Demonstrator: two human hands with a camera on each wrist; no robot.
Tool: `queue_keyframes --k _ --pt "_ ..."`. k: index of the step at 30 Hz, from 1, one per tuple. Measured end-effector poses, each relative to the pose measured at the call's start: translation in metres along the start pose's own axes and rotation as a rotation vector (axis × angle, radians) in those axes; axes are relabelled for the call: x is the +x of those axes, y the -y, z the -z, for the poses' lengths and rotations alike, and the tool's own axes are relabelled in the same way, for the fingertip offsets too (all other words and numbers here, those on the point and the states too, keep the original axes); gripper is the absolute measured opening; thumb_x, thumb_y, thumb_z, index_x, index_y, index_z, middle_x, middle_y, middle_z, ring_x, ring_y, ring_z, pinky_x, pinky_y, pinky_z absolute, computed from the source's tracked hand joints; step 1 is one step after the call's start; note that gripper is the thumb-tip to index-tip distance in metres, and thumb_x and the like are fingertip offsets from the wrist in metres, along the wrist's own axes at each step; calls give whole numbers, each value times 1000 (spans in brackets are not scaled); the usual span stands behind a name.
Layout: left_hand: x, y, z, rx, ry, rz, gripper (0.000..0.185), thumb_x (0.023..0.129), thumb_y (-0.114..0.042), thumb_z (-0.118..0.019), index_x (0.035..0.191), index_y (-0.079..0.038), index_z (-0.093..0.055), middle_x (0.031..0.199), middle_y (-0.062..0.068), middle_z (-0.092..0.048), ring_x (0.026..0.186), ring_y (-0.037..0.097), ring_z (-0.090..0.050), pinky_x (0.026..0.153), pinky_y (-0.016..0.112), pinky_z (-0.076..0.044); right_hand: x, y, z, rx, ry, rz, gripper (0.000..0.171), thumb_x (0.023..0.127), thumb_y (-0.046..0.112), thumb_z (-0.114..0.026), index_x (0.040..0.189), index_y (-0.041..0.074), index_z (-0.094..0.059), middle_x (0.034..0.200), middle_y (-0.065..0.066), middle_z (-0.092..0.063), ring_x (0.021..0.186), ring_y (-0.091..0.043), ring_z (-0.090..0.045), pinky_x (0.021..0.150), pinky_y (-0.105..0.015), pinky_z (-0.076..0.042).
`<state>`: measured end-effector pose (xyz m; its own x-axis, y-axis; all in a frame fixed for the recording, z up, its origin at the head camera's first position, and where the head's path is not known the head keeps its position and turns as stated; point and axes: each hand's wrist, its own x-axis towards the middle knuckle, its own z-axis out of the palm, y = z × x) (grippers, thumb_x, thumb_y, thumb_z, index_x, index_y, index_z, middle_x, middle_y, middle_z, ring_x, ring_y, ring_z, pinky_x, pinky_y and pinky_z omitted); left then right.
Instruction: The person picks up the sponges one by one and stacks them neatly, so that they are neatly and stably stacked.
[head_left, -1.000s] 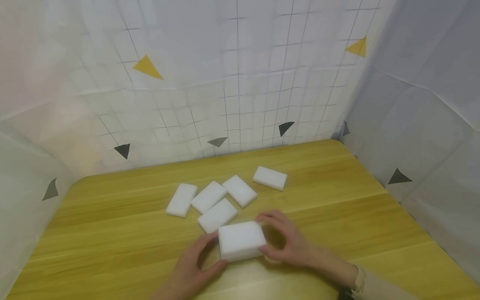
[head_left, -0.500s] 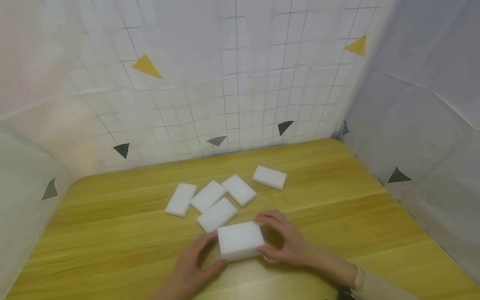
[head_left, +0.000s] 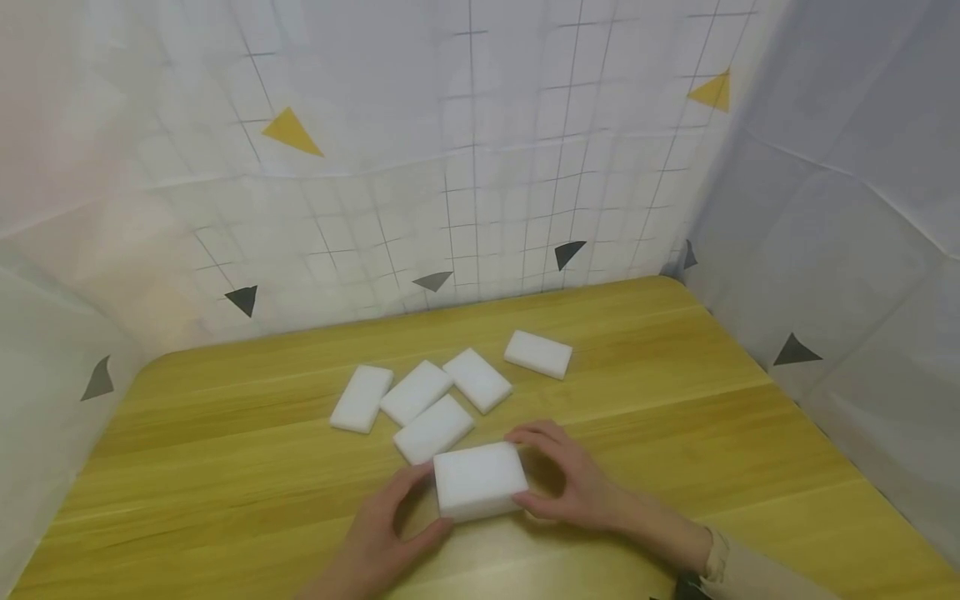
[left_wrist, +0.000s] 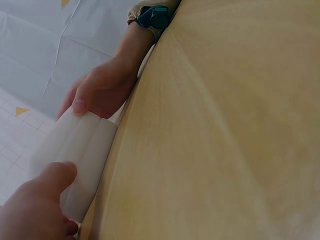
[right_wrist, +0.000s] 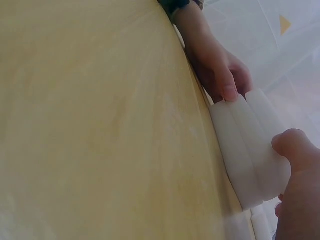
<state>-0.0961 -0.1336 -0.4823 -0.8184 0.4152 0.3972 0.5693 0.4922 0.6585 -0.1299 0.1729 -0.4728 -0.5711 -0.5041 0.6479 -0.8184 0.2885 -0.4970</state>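
Squeezing a stack of white sponge blocks (head_left: 480,479) from both ends, the left hand (head_left: 382,533) and right hand (head_left: 573,483) hold it square near the front edge of the wooden table (head_left: 225,492), about midway along that edge. Each hand has its thumb on the near side and its fingers curled round an end of the stack, so the grip is narrow and closed on the blocks. The wrist views show about 3 layers pressed together, their edges roughly flush; holding from opposite ends looks like a way of keeping the layers lined up.

5 loose blocks lie flat further back, towards the middle of the table. 4 of them (head_left: 420,402) sit in a cluster, some touching, just behind the stack. 1 more (head_left: 537,354) lies apart, nearer the back right corner. All look within easy reach.

No brand, label or writing can be read on the blocks. A dark band at the right wrist (left_wrist: 152,15) shows no legible text. The backdrop sheet (head_left: 480,167) carries only grid lines and triangles.
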Motion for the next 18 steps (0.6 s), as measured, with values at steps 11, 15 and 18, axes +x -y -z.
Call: queue_keyframes --k 11,15,18 --pt "6 -4 1 -112 21 169 70 79 -47 -82 141 -33 -51 139 -17 -57 130 11 -54 111 34 -45 -1 -2 1 26 20 -21 66 78 21 -86 133 0 -56 126 -13 -59 115 -26 -56 108 -22 -43" --pt "12 -3 0 -139 12 108 72 81 -43 -82 143 -22 -51 139 -10 -58 129 13 -56 109 30 -46 -1 -1 2 19 32 -39 67 75 18 -87 131 -2 -57 125 -13 -59 114 -26 -57 107 -25 -44" --pt "13 -2 -1 -132 3 65 72 81 -41 -82 142 -16 -52 136 -7 -61 125 14 -59 105 29 -49 -2 -2 1 13 42 -48 69 74 20 -88 132 -1 -56 126 -13 -59 115 -26 -57 108 -27 -45"
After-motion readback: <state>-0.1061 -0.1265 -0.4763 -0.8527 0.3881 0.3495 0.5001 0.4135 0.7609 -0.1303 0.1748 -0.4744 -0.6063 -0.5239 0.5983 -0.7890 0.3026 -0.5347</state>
